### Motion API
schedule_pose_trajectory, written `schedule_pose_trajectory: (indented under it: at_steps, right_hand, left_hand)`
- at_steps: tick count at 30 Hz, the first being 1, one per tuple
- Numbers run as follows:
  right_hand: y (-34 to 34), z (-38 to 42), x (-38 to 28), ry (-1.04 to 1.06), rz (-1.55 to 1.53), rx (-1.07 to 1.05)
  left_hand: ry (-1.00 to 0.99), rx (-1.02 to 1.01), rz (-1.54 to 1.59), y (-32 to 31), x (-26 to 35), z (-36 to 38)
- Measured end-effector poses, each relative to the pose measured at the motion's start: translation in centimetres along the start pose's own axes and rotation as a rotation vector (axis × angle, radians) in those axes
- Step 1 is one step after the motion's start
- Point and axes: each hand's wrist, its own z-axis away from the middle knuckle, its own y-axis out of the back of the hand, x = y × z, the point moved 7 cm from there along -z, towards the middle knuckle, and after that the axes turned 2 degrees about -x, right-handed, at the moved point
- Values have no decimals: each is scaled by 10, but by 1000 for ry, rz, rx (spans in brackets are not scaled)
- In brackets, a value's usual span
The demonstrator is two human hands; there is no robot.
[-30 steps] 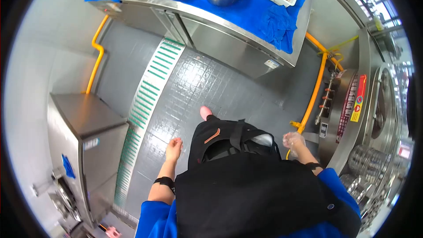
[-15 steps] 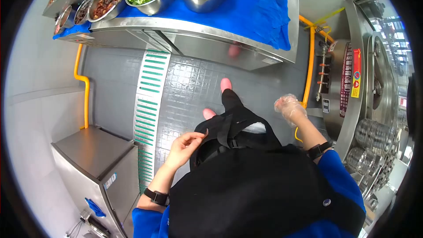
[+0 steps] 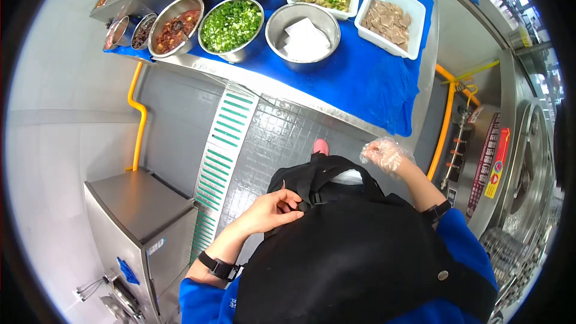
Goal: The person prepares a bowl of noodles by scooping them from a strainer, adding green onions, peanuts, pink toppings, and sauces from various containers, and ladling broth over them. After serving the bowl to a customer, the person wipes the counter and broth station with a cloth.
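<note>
My left hand point(image 3: 271, 210) is bare, its fingers curled together at the front of the black apron point(image 3: 360, 252). The fingertips meet beside a small dark round piece near a strap; whether they grip it I cannot make out. My right hand point(image 3: 387, 155) wears a clear plastic glove and hangs in the air short of the counter's front edge. Its fingers are curled in, and nothing shows in them. Ahead on the blue-covered counter point(image 3: 366, 93) stand a steel bowl with white paper point(image 3: 306, 39), a bowl of chopped green onions point(image 3: 232, 27) and a white tub of sliced meat point(image 3: 390, 23).
More bowls and tubs, including a bowl of dark red sauce point(image 3: 176, 27), line the counter. A steel cabinet point(image 3: 138, 204) stands at left beside a floor drain point(image 3: 219, 159). Yellow pipes point(image 3: 443, 126) and a steel cooking unit point(image 3: 519, 162) are at right.
The counter appears nearer, and more of its bowls and tubs show. My left hand has moved right onto the apron front. My gloved right hand has shifted slightly left, its fingers curled.
</note>
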Motion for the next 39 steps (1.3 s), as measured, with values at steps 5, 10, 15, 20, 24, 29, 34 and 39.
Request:
schedule_pose_trajectory:
  at_steps: [5,10,15,20,24,29,34,39]
  right_hand:
    - [26,1,-22,2,61,17]
    - [37,5,-36,-111,27,40]
    - [15,0,-7,-78,-40,115]
    - [10,42,-15,-177,-238,-60]
    - [-10,79,-27,-143,-344,-412]
    - [-18,106,-70,-125,-185,-496]
    - [-34,94,-56,-89,-371,-481]
    - [-30,90,-72,43,-14,-581]
  left_hand:
    - [21,-206,-86,4,15,-20]
    - [125,-228,7,12,22,-49]
    - [177,-315,-205,14,37,-75]
    - [183,-514,-102,13,52,-69]
    - [135,-560,78,22,45,-57]
    - [145,-483,77,46,46,-35]
    - [177,-353,296,74,-3,-7]
    - [329,-240,381,88,-45,40]
